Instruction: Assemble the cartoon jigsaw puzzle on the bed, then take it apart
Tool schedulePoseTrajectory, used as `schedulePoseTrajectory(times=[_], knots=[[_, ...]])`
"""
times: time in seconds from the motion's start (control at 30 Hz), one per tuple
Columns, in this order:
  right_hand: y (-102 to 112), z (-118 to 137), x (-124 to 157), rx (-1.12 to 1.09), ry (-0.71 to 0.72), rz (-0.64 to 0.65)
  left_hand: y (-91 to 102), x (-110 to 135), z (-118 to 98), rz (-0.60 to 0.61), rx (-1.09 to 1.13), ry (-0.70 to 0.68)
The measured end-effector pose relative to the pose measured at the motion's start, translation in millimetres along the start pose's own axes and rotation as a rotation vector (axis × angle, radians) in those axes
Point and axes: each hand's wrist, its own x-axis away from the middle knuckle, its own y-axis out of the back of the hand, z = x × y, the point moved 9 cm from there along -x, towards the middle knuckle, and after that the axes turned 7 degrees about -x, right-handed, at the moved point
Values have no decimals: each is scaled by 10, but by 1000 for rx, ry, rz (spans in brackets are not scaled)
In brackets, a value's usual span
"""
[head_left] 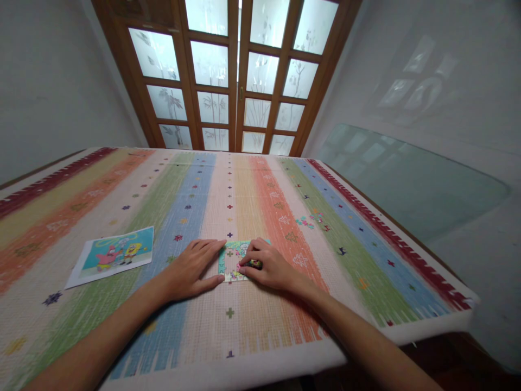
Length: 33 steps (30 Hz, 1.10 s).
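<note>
Quietly, from where I stand, I see a small jigsaw puzzle (240, 246) lying flat near the wearer's edge of the striped tablecloth (252, 326), between two bare hands. Take it as the centre of a dial, with the wooden doors (233, 81) at twelve. The left hand (194, 269) sits at nine, palm down and open, gripping nothing: its fingertips reach the puzzle's ten o'clock corner, and the thumb rests out straight by the eight o'clock one. The right hand (266, 266) comes in from about four and covers the three o'clock side, fingers curled, tips down over the pieces; whether it pinches one I can't tell, and the dark patch under its palm is too small to make out. Teal and green pieces form the border on the sides I can see, while towards nine inside it the cloth shows through. Out at nine, beyond the left hand, a printed cartoon picture (122, 252) lies askew on its white sheet. At two, well apart from the puzzle, some loose pieces (305, 222) are scattered over the cloth's green stripe.
</note>
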Motion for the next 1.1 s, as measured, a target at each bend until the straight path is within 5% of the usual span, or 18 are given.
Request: schedulePoseTrajectory(times=[1.1], knots=[[-45,78,-23,4,-4,-6,-21,1,2,11,-9,-10]])
